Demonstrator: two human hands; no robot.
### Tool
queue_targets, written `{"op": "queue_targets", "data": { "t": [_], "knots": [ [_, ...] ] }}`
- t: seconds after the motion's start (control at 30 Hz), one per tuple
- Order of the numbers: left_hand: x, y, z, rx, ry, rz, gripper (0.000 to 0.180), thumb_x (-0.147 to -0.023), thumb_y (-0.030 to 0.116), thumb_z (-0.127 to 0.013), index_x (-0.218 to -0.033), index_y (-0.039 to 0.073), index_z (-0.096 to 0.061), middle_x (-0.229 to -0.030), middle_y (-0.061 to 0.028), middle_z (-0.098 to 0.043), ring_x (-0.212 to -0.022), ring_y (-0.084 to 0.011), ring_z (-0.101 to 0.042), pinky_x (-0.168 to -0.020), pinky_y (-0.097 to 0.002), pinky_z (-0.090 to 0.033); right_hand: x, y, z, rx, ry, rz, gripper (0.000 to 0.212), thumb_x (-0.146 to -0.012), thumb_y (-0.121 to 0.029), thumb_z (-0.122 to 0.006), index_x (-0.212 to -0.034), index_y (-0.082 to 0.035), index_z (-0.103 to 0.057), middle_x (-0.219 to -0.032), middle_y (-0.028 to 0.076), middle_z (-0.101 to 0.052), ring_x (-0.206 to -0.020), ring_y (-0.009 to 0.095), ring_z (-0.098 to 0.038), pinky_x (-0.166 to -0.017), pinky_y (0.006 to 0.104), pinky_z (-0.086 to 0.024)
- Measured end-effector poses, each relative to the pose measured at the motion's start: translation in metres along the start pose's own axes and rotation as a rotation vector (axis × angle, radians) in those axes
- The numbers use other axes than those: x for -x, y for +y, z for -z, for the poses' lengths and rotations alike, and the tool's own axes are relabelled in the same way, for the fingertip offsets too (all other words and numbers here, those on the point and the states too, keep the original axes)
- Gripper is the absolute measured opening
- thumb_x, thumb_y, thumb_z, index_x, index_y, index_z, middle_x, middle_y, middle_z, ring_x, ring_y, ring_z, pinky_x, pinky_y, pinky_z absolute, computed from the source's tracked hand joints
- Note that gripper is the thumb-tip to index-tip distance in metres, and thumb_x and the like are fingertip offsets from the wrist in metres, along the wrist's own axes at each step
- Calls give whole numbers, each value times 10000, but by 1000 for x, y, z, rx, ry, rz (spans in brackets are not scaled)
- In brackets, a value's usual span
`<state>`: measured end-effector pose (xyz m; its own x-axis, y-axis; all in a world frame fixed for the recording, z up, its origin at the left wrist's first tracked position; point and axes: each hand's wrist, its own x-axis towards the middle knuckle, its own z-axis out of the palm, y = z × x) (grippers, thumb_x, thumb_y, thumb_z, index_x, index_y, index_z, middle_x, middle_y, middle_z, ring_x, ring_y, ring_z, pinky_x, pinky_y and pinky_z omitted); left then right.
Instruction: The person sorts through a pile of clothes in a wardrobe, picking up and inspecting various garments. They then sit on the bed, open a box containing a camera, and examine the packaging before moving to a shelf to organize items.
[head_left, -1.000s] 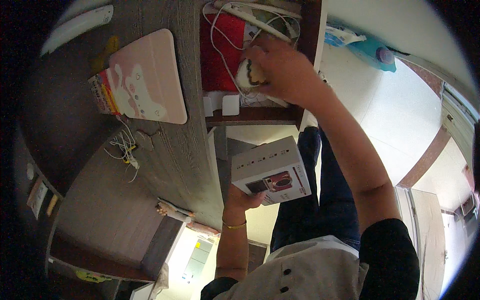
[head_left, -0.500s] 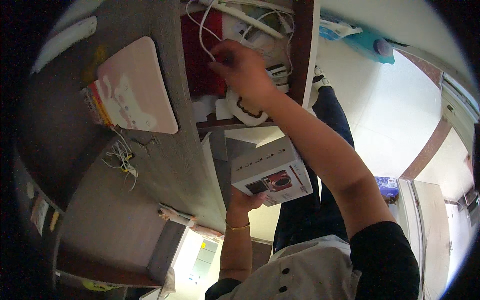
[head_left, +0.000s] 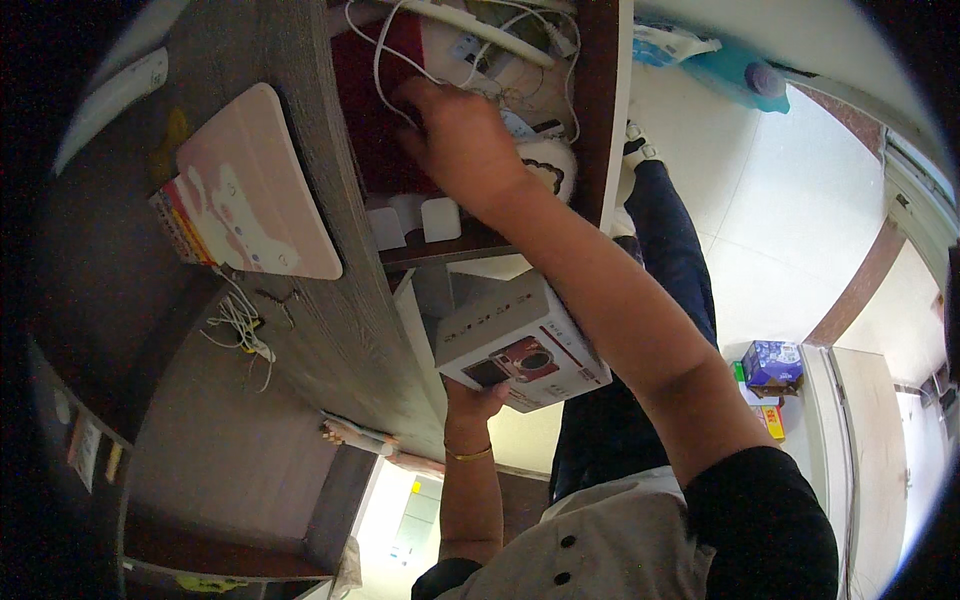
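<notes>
My left hand [head_left: 475, 398] supports a white cardboard box [head_left: 535, 350] from below, its thumb on the side printed with a red camera. My right hand [head_left: 452, 130] is inside the open drawer [head_left: 600, 150], fingers bent and thumb apart from them. Its fingertips are over something flat and red [head_left: 378, 75], near a loop of white cable [head_left: 378, 70]. Nothing shows between these fingers, though the palm is hidden. Beside the hand lie a white pouch with a dark wavy trim [head_left: 555, 165] and small white blocks [head_left: 440, 220].
Left of the drawer, a pink board [head_left: 260, 185] lies on the dark wooden desk [head_left: 345, 330], with tangled white cables [head_left: 235, 325] below it. A teal bag [head_left: 730, 75] rests on the floor at the upper right. A purple package [head_left: 772, 362] stands farther down on the right.
My right hand has shifted a little left over the red thing. The trimmed pouch now lies farther right and up, showing more of the white blocks. The box has moved slightly left.
</notes>
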<state>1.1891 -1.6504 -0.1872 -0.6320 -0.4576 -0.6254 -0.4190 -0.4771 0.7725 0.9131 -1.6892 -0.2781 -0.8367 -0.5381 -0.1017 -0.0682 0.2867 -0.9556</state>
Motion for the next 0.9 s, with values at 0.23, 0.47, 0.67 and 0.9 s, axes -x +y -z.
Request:
{"op": "queue_targets", "data": {
  "t": [0.23,0.47,0.67,0.9],
  "knots": [
    [-4,9,-5,-106,35,326,816,-651,222,-787,-1299,17,-335,-1284,-152,-466,-1176,-223,-447,-1004,-369,-350,14,-3,16,112,-89,24,443,-736,-118,-662,-1154,-77,-525,-965,190,-602,-912,371,-581,-789,443,-483],
    [-7,3,-12,-206,-169,91,891,-613,192,-755,-1342,21,-273,-1259,-144,-468,-1181,-231,-431,-1005,-377,-344,53,14,85,374,-196,155,550,-699,-154,-682,-1218,-97,-508,-1089,137,-569,-1033,324,-533,-835,432,-464],
    [-12,1,-8,-278,-190,-27,963,-617,177,-761,-1382,10,-201,-1249,-139,-452,-1178,-218,-425,-992,-374,-362,62,19,76,584,-455,108,493,-716,-149,-676,-1186,-90,-540,-1038,145,-604,-952,308,-591,-787,390,-498],
    [-10,4,-15,-233,-135,49,991,-611,174,-785,-1383,-10,-191,-1253,-141,-449,-1169,-212,-431,-997,-367,-359,59,11,90,294,-474,-4,338,-746,-173,-691,-1051,-50,-614,-847,196,-644,-794,318,-645,-691,396,-510]
  ]
}}
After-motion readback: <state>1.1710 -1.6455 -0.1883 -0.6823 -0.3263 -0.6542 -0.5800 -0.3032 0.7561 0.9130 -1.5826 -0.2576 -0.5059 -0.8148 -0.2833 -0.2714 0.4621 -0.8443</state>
